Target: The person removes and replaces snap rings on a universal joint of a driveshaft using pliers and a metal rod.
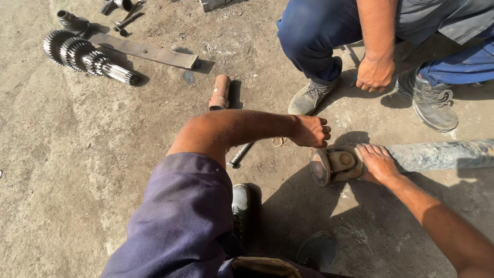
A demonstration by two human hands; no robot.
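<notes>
My right hand [378,162] rests palm down on the yoke end [334,163] of a dirty grey drive shaft [442,154] that lies on the concrete ground and runs off to the right. My left hand [311,131] hovers just left of and above the yoke, fingers curled together; whether it holds something small I cannot tell. Below that hand some thin rings [280,141] lie on the ground. A steel bolt or pin [240,154] lies partly hidden under my left forearm.
Another person crouches at the top right, a hand [374,74] hanging between two worn boots [311,95]. A gear cluster shaft [85,56], a flat steel bar [144,50], a rusty tube [220,92] and small tools [123,15] lie at the upper left. My shoes [241,203] are at the bottom.
</notes>
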